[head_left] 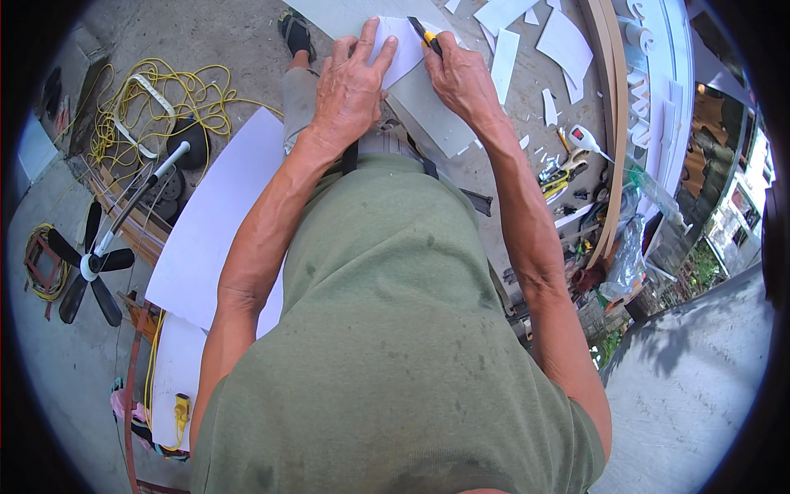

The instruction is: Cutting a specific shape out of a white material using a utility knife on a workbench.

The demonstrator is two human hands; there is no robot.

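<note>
My left hand [350,90] lies with fingers spread on a white sheet piece [405,51], pressing it against a grey board [432,111] in front of me. In my right hand [462,78] is a yellow and black utility knife [429,39], gripped near the right edge of that white piece. The knife's dark tip points up and left, over or close to the sheet; whether it touches cannot be made out. My right fingers wrap round the handle.
White offcuts [566,43] litter the floor at the right, near a glue gun [586,138] and yellow-handled tools [559,179]. A curved brown strip [613,123] stands beyond them. Large white sheets [218,218], a tangled yellow cord [216,97] and a black-bladed fan [89,265] are at the left.
</note>
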